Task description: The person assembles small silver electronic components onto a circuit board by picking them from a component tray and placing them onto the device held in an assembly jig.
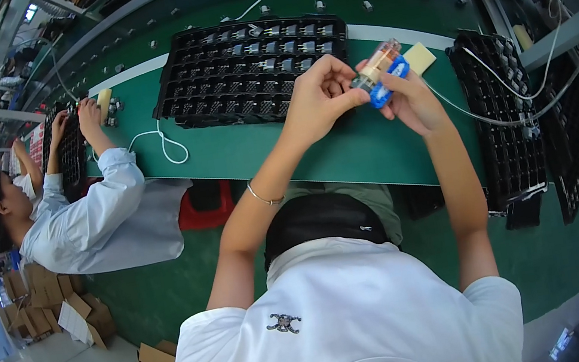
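My right hand point(415, 102) is closed around a see-through, bottle-shaped item point(379, 67) with amber and greenish parts and a bright blue piece point(390, 84) along its side. My left hand point(322, 98) is at the item's lower left end, with thumb and fingers pinched together. Whatever the left fingertips hold is too small or hidden to make out. Beyond my left hand lies a black compartment tray point(215, 94); dark plug-like parts with metal prongs point(291, 46) fill some of its far and right slots. A pale yellow pad point(421, 58) rests just behind my right hand.
Stacked black trays point(504, 124) stand at the right, with a pale cable point(507, 122) hanging across. A white cord point(164, 142) loops on the green table point(246, 146). Left, a co-worker point(81, 206) handles parts beside a red stool point(207, 208). A conveyor point(203, 16) carrying small parts runs behind.
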A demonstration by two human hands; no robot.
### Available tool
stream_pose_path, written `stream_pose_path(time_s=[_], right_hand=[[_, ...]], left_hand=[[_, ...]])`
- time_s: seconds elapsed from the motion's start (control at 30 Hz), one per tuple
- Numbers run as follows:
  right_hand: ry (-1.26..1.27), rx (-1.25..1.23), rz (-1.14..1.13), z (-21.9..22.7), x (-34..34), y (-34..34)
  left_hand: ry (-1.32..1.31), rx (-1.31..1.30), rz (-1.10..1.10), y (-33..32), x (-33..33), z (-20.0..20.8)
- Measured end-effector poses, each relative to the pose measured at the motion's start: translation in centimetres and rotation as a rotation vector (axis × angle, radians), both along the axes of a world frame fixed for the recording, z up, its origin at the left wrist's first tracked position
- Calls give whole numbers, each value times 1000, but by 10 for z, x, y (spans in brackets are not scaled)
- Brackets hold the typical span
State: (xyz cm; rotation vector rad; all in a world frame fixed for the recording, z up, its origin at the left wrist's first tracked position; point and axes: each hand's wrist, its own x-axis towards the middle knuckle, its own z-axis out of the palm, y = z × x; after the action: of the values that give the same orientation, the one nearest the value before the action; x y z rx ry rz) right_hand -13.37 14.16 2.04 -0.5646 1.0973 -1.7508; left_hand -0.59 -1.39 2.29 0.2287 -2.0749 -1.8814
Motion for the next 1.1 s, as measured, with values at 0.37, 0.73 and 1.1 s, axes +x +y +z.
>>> stream_pose_path(time_s=[0.37,0.73,1.1], right_hand=[[1274,655,-759,-48,-67,35],[1325,602,-793,-46,-59,26],[1284,680,-827,-45,-59,33]], left_hand=[[-811,-1206,733,-233,7,8],[-213,-761,668,-195,-1,18],[94,116,214,-64,12,5]])
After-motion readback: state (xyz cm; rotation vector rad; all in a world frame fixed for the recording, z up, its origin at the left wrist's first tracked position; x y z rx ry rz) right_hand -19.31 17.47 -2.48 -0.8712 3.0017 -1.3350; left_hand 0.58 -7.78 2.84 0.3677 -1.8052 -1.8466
